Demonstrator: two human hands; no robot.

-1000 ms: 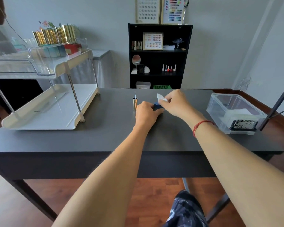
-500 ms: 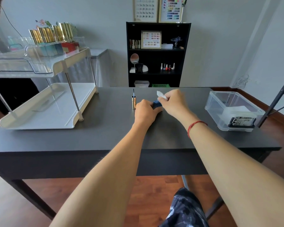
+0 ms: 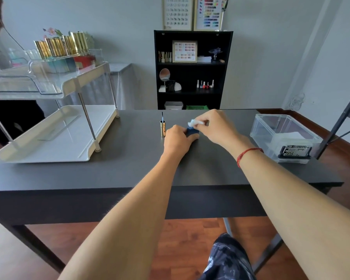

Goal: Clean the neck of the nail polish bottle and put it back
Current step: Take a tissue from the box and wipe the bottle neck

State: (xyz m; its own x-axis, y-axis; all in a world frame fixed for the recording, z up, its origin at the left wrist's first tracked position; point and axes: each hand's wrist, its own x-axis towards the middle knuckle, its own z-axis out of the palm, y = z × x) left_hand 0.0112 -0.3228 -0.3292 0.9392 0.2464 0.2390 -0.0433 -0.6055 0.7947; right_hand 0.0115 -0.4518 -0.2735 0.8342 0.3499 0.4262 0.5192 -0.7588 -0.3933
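We see a dark desk (image 3: 129, 168) on wooden floor (image 3: 190, 237), a black bookshelf (image 3: 192, 98) behind; a clear box (image 3: 271, 126) at the desk's right edge holds a pack (image 3: 294, 152) marked "FOCUS", a white rack (image 3: 49, 142) at its left edge. Mid-desk the left hand (image 3: 177, 140) grips the blue nail polish bottle (image 3: 192, 131), the right hand (image 3: 216, 128) pinches a white wipe (image 3: 193, 123) at its top, the brush cap (image 3: 162, 129) upright just left

Rack (image 3: 49, 138) left on table (image 3: 129, 168), bin (image 3: 271, 126) right, cap (image 3: 162, 129) just left of bottle (image 3: 191, 132), bookcase (image 3: 229, 67) behind.

Only 1 word reads, "FOCUS", on the black-edged pack (image 3: 295, 152) (finer print blurred) in the clear box (image 3: 268, 128).
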